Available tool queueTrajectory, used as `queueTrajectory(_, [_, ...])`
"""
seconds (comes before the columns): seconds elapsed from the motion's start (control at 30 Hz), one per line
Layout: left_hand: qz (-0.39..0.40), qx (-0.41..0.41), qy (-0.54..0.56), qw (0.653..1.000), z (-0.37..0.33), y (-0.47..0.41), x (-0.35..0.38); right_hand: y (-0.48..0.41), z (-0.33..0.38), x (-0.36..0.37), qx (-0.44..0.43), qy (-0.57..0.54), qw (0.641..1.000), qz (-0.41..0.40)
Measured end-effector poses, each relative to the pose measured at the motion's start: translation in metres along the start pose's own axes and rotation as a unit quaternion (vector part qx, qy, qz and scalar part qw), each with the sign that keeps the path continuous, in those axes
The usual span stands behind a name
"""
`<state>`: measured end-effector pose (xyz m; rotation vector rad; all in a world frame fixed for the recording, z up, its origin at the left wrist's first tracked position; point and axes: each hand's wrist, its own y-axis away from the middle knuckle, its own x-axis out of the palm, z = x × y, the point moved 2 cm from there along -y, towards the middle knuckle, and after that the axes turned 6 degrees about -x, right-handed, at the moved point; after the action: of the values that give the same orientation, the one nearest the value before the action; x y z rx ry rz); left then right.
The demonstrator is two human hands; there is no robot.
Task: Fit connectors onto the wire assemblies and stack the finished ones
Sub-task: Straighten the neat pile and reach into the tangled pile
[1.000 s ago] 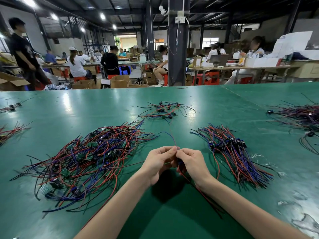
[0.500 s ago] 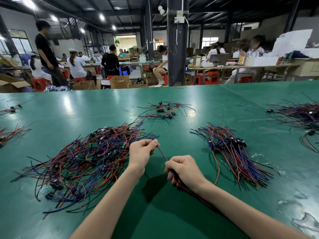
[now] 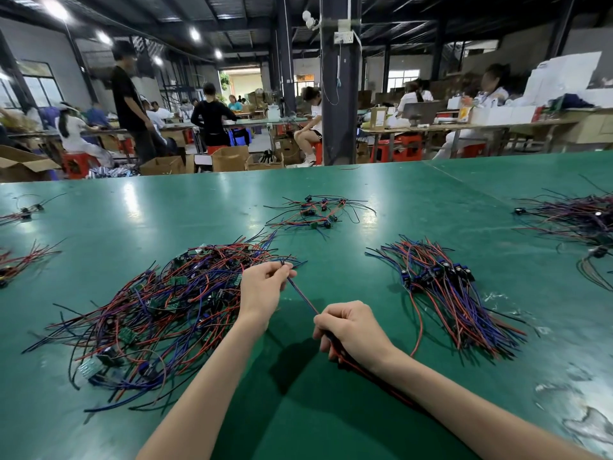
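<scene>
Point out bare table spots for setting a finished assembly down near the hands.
Free: the green table between the forearms; the strip between the tangled pile and the neat stack; the far-left stretch beyond the tangled pile. Crowded: both piles, the small cluster farther back, and the right-edge bundle. The hands stretch a wire across the middle.

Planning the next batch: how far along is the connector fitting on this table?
Done: a neat stack of assemblies lies right of the hands. In hand: the left hand and right hand hold one wire assembly stretched between them. Left: the large tangled pile, the bigger share.
</scene>
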<state>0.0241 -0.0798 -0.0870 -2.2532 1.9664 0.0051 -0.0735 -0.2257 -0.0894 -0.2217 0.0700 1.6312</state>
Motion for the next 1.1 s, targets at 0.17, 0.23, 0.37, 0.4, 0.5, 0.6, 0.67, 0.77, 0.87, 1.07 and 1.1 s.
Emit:
queueTrajectory(0.17, [0.013,-0.047,0.075,0.996,-0.0006,-0.0001,-0.0047,-0.0009,-0.0006,-0.0008,0.005,0.005,1.000,0.002])
queueTrajectory(0.23, [0.011,-0.050,0.086,0.995,-0.0012,0.0011,-0.0041,-0.0009,-0.0006,-0.0002,0.006,0.009,1.000,0.005])
queueTrajectory(0.37, [0.004,-0.051,0.094,0.994,-0.0020,0.0014,-0.0037,-0.0005,-0.0007,-0.0001,0.006,0.011,1.000,0.007])
queueTrajectory(0.4, [0.001,-0.051,0.092,0.994,-0.0014,0.0009,-0.0041,-0.0005,-0.0005,-0.0001,0.005,0.012,1.000,0.008])
queueTrajectory(0.5, [-0.012,-0.050,0.089,0.995,0.0007,-0.0010,-0.0053,-0.0008,-0.0007,-0.0001,0.003,0.010,1.000,0.009])
queueTrajectory(0.6, [-0.015,-0.045,0.086,0.995,0.0020,-0.0024,-0.0054,-0.0010,-0.0013,0.0003,0.004,0.010,1.000,0.010])
queueTrajectory(0.67, [-0.018,-0.042,0.083,0.996,0.0025,-0.0026,-0.0056,-0.0009,-0.0018,0.0004,0.003,0.010,1.000,0.011])
queueTrajectory(0.77, [-0.021,-0.040,0.082,0.996,0.0031,-0.0030,-0.0061,-0.0008,-0.0023,0.0003,0.002,0.015,1.000,0.012])
queueTrajectory(0.87, [-0.024,-0.042,0.086,0.995,0.0034,-0.0037,-0.0062,-0.0010,-0.0021,0.0005,0.002,0.016,1.000,0.014])
queueTrajectory(1.07, [-0.012,-0.041,0.096,0.994,0.0039,-0.0037,-0.0061,-0.0002,-0.0021,0.0004,-0.001,0.017,1.000,0.019])
queueTrajectory(1.1, [-0.009,-0.041,0.096,0.994,0.0038,-0.0035,-0.0062,-0.0002,-0.0022,0.0004,-0.001,0.016,1.000,0.019])
